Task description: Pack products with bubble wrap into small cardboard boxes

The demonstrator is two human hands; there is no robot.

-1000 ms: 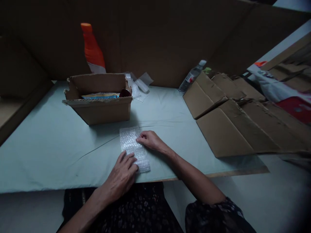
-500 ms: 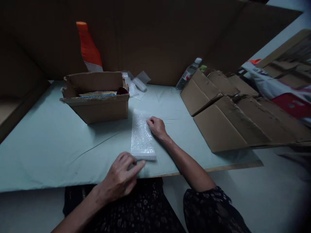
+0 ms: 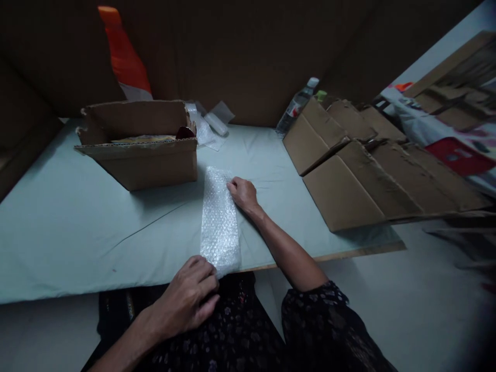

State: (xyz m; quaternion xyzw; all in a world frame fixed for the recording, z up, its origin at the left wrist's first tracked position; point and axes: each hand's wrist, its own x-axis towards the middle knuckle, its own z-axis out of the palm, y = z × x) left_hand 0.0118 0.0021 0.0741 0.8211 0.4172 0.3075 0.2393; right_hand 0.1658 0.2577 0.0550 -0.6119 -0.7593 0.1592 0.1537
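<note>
A clear bubble wrap bag (image 3: 220,217) lies lengthwise on the cloth-covered table, its near end at the front edge. My left hand (image 3: 189,292) is at that near end, its curled fingers closed on the near left corner. My right hand (image 3: 243,192) rests as a loose fist by the far right edge of the bag, with thumb and forefinger pinched at the plastic. The fingertips of both hands are partly hidden.
An open cardboard box (image 3: 155,163) with flat packets stands left. Behind it are an orange bottle (image 3: 127,59) and plastic wrap scraps (image 3: 217,121). Right are a water bottle (image 3: 296,108), several cardboard boxes (image 3: 349,186) and a red basket (image 3: 459,155).
My left hand has come nearer to me and closed on the bag's near end. The folded strip there has opened out to the table edge. My right hand stays at the far part.
</note>
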